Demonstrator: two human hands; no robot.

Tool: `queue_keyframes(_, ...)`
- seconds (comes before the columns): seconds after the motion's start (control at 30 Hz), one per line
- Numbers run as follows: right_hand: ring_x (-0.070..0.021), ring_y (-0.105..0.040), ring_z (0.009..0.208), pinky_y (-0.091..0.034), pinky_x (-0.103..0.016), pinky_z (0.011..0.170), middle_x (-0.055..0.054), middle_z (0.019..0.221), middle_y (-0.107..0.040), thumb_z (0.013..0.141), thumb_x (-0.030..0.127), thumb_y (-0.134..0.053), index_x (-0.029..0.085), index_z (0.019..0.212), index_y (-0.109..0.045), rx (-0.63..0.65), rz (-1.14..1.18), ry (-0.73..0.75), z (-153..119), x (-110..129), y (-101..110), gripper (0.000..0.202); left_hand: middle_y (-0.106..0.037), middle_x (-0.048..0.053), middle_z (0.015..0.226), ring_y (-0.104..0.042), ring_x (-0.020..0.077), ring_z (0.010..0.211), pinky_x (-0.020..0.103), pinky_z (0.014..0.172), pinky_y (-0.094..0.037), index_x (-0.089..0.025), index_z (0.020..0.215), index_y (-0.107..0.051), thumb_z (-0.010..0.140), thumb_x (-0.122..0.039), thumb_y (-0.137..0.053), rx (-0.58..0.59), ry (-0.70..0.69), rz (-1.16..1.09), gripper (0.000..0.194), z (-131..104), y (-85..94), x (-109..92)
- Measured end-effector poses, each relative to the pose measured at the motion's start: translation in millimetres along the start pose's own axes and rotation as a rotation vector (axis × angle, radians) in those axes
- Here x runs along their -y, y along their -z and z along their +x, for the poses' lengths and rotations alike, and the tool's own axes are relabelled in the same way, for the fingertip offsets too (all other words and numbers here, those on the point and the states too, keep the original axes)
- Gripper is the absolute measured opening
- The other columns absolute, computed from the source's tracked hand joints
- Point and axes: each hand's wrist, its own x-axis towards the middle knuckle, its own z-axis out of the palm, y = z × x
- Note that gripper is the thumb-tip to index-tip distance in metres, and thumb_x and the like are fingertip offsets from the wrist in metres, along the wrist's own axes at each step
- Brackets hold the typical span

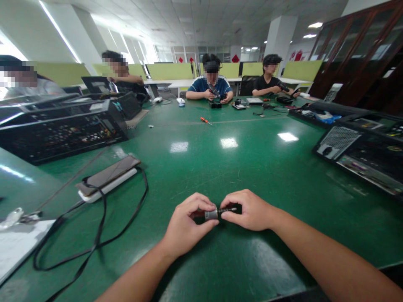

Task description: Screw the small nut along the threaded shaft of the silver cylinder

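Observation:
Just above the green table, my left hand pinches a small grey metal cylinder between thumb and fingers. A thin dark shaft with ridges sticks out of the cylinder to the right, ending in a narrow tip. My right hand has thumb and fingertips closed around this shaft, close to the cylinder. It looks like a small motor, but its exact kind is hard to tell. Fingers hide part of both pieces.
Left lie a grey-and-white pouch-like item with a looped black cable and a clipboard with paper. Open computer cases stand at both sides. An orange screwdriver lies farther off. Several people sit around the table, handling parts.

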Motion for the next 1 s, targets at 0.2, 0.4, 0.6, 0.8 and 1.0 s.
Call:
queue_keyframes(0.2,-0.013,-0.063,0.072,-0.044,-0.024,0.07,-0.002,0.082,-0.072,0.086,0.027,-0.069,0.017,0.092,-0.073,0.007,-0.009,-0.006,0.2,1.4,2.1,0.012,-0.066,0.007,0.097,-0.069,0.0179,0.087,0.026,0.071,-0.059,-0.018,0.087,-0.071,0.076,-0.015,-0.08,-0.006,-0.005,0.009,0.014,0.2,0.1,0.0)
queue_keyframes(0.4,-0.0138,-0.064,0.072,-0.044,-0.025,0.07,-0.002,0.081,-0.072,0.087,0.027,-0.068,0.018,0.092,-0.073,0.013,-0.013,-0.012,-0.9,0.8,3.3,0.011,-0.067,0.008,0.096,-0.069,0.0179,0.086,0.026,0.071,-0.059,-0.017,0.086,-0.07,0.077,-0.016,-0.08,-0.007,0.005,0.019,0.013,0.8,1.6,-2.7)
queue_keyframes(0.6,-0.0144,-0.064,0.071,-0.045,-0.025,0.069,-0.002,0.081,-0.073,0.087,0.028,-0.068,0.018,0.092,-0.072,0.014,-0.012,-0.022,-1.0,0.5,4.8,0.011,-0.066,0.008,0.097,-0.069,0.0186,0.088,0.027,0.071,-0.06,-0.018,0.087,-0.071,0.077,-0.016,-0.08,-0.013,0.005,0.013,0.014,0.6,2.6,-0.6)
queue_keyframes(0.8,-0.0146,-0.064,0.072,-0.045,-0.026,0.07,-0.003,0.081,-0.073,0.087,0.028,-0.067,0.018,0.092,-0.073,0.021,-0.029,-0.023,-1.5,0.0,4.7,0.013,-0.066,0.008,0.098,-0.069,0.0185,0.088,0.027,0.071,-0.059,-0.018,0.088,-0.07,0.077,-0.016,-0.08,-0.013,-0.008,0.013,0.014,-0.8,2.4,1.3)
queue_keyframes(1.0,-0.0147,-0.065,0.072,-0.045,-0.026,0.07,-0.003,0.082,-0.073,0.087,0.028,-0.067,0.018,0.093,-0.073,0.019,-0.037,-0.025,-1.4,0.3,5.9,0.013,-0.066,0.008,0.098,-0.069,0.0189,0.088,0.028,0.071,-0.06,-0.018,0.088,-0.07,0.078,-0.016,-0.079,-0.013,-0.011,0.021,0.014,-0.3,3.2,-0.6)
